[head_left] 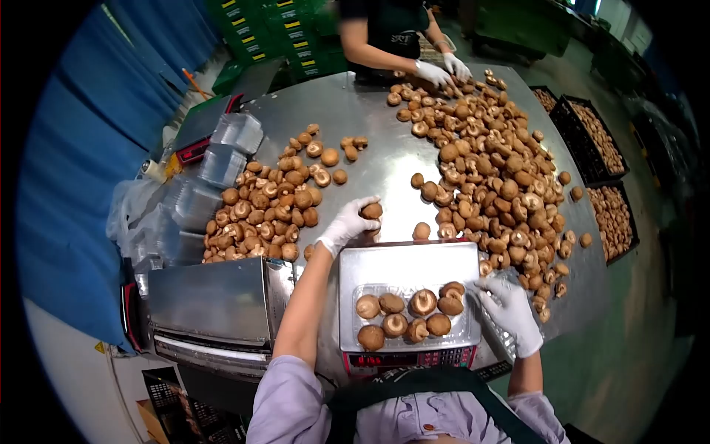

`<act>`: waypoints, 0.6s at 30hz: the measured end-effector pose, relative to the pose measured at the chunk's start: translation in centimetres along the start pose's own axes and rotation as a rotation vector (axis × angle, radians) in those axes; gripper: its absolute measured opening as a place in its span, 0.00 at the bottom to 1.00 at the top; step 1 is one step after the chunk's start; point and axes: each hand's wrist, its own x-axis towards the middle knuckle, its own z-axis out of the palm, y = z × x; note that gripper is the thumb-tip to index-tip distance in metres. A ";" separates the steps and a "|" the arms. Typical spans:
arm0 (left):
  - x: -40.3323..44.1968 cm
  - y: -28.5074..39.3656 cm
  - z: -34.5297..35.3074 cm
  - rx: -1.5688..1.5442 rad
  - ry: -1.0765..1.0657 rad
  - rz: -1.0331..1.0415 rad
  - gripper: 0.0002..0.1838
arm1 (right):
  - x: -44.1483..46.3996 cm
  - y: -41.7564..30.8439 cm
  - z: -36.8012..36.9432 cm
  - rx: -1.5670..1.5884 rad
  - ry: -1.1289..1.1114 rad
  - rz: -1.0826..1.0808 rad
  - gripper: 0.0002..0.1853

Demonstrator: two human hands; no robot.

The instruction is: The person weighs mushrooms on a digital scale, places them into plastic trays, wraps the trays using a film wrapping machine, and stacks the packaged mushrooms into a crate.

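Note:
My left hand (pixel 350 224), in a white glove, is closed around a brown mushroom (pixel 371 212) beyond the scale's far edge. The digital scale (pixel 377 263) stands before me with its red display lit. On its plate sits a clear plastic tray (pixel 357 296) with several mushrooms (pixel 423 302) spread in it, some caps up and some showing stems. My right hand (pixel 512 314), also white-gloved, is by the scale's right edge with its fingers apart and no mushroom in them. Clear plastic (pixel 497 331) lies beneath and beside that hand, partly hidden by it.
A large mushroom heap (pixel 503 185) covers the right of the metal table (pixel 355 118); a smaller pile (pixel 266 207) lies left. Clear trays (pixel 220 164) are stacked at the left edge, near a metal machine (pixel 211 303). Across, a co-worker's gloved hands (pixel 436 72) touch the heap. Crates (pixel 592 140) stand right.

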 end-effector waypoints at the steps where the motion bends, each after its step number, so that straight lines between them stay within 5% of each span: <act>1: -1.4 1.6 0.4 -0.227 -0.023 0.055 0.35 | 0.4 0.2 0.3 0.041 0.028 -0.052 0.12; 9: -12.5 7.3 6.8 0.040 -0.125 0.410 0.42 | 3.7 -4.5 5.9 0.706 -0.068 -0.093 0.34; 12: -14.7 7.4 7.2 0.247 0.048 0.510 0.45 | 4.0 -2.7 7.1 0.727 -0.064 -0.052 0.28; 14: -16.4 7.0 6.6 -0.151 0.009 0.229 0.46 | 3.4 -2.4 7.0 0.836 -0.081 0.006 0.27; 17: -18.0 4.7 6.0 -0.365 0.104 0.214 0.46 | 2.1 -2.5 6.6 0.880 -0.070 0.078 0.26; 18: -18.4 3.9 5.9 -0.401 0.135 0.223 0.47 | 1.8 -2.3 6.9 0.679 -0.026 -0.039 0.26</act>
